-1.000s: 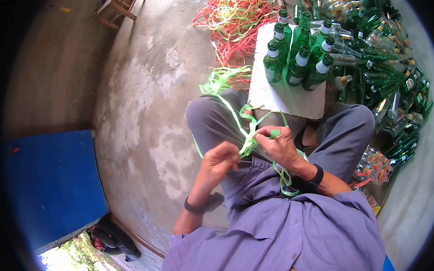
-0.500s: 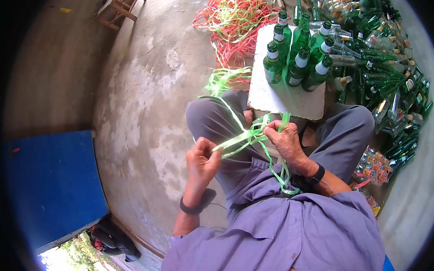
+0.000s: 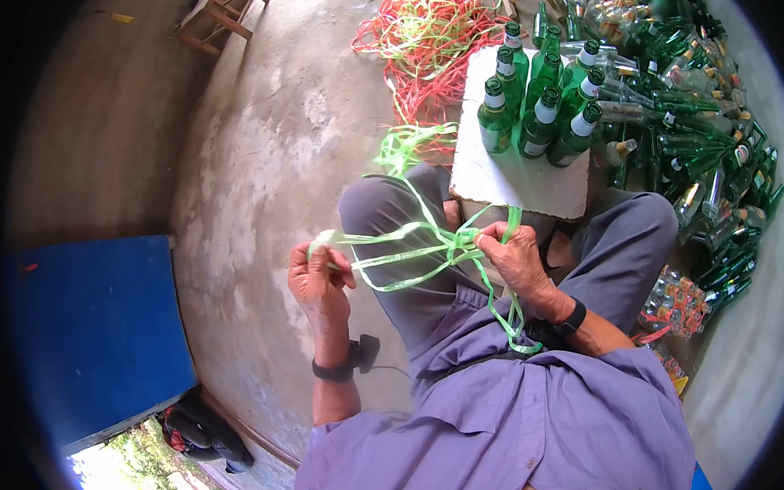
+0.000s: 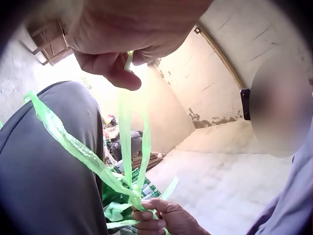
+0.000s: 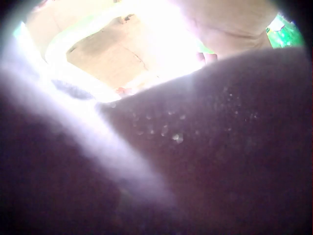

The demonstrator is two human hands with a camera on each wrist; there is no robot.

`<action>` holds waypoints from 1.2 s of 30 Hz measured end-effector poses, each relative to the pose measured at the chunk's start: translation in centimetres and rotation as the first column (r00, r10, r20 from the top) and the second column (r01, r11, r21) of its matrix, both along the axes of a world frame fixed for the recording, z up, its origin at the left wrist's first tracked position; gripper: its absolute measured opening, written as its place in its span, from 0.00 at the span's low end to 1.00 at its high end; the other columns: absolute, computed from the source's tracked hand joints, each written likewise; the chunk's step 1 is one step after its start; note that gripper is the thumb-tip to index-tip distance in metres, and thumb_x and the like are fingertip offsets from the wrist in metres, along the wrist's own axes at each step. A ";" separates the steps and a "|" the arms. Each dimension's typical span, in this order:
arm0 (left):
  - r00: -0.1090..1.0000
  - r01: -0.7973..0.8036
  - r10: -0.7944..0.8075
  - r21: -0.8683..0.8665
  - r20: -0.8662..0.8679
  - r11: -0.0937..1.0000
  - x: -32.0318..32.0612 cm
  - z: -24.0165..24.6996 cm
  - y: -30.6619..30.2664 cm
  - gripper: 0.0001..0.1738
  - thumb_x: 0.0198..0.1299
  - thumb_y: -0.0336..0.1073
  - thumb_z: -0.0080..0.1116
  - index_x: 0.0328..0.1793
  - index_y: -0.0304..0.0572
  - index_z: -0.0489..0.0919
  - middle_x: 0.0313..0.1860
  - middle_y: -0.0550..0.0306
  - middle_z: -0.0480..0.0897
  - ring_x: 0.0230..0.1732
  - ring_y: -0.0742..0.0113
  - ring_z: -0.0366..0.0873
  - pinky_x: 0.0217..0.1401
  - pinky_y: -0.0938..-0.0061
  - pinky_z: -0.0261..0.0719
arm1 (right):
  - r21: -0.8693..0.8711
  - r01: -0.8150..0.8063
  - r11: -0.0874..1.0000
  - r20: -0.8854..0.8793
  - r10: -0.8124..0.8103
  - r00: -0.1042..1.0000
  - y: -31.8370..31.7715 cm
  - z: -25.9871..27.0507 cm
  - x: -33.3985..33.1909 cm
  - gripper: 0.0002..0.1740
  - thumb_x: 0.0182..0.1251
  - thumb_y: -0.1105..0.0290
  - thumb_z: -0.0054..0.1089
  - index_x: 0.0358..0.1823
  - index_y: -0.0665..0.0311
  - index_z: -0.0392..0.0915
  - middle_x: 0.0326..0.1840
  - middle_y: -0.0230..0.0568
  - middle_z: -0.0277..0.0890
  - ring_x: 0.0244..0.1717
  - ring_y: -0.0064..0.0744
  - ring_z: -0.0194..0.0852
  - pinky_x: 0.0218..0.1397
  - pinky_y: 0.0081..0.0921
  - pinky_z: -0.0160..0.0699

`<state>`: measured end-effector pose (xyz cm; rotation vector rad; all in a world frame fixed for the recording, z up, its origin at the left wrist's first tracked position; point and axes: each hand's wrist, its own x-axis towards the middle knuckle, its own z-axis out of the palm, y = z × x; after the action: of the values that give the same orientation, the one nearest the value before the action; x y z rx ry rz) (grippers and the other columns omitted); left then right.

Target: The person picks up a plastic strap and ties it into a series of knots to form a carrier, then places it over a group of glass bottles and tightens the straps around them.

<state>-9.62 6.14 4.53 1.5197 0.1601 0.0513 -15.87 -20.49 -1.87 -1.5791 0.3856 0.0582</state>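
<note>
the left hand (image 3: pixel 321 286) pinches green ribbon (image 4: pixel 125 147) between its fingers, while the right hand (image 3: pixel 521 262) pinches beside the knot (image 3: pixel 461 240), apparently anchoring it so the strands between both hands' fingers pull straight.

The person wears a loose lavender shirt (image 3: pixel 489 421), creased all over, with a front placket (image 3: pixel 539 423) running down its middle and a small round button (image 3: pixel 531 463) on it. On either side of the shirt hang its wide sleeves, the left one (image 3: pixel 338 442) and the right one (image 3: pixel 634 366), both leaving the forearms bare. Beyond the shirt's hem are plain grey trousers (image 3: pixel 617 236). Farther out than the shirt's left sleeve sits a black wristband (image 3: pixel 331 372) with a dark boxy module (image 3: pixel 367 353) and thin cable (image 3: pixel 392 368); past the right sleeve, a second black band (image 3: pixel 573 316).
</note>
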 end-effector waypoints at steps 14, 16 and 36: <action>0.992 -0.084 0.104 -0.239 0.074 0.967 3.0 -0.5 5.7 0.10 0.71 0.35 0.49 0.54 0.39 0.74 0.24 0.57 0.77 0.15 0.77 0.63 0.16 0.83 0.58 | 0.049 -0.001 0.999 0.035 -0.001 0.999 0.4 -0.8 -0.3 0.08 0.63 0.72 0.61 0.30 0.70 0.83 0.20 0.27 0.74 0.25 0.14 0.68 0.28 0.21 0.67; 0.995 -0.053 0.068 -0.191 0.072 0.980 2.6 -0.7 5.3 0.09 0.71 0.35 0.50 0.51 0.39 0.76 0.22 0.60 0.75 0.15 0.78 0.62 0.16 0.83 0.57 | 0.045 0.008 0.999 0.041 -0.010 0.999 0.5 -0.8 -0.3 0.08 0.63 0.73 0.61 0.30 0.70 0.83 0.20 0.27 0.74 0.25 0.14 0.68 0.28 0.21 0.67; 0.970 0.237 -0.187 0.415 -0.158 0.878 0.7 -4.4 6.8 0.32 0.56 0.26 0.64 0.69 0.38 0.71 0.52 0.52 0.81 0.51 0.65 0.77 0.57 0.71 0.74 | -0.134 -0.110 0.985 0.142 0.129 0.982 0.7 -1.0 -0.3 0.08 0.63 0.71 0.63 0.34 0.71 0.83 0.20 0.33 0.77 0.24 0.16 0.72 0.29 0.22 0.73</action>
<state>-8.90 12.90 0.08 1.9792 0.0723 -0.1888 -16.19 -19.76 -2.85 -1.7185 0.1790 0.0073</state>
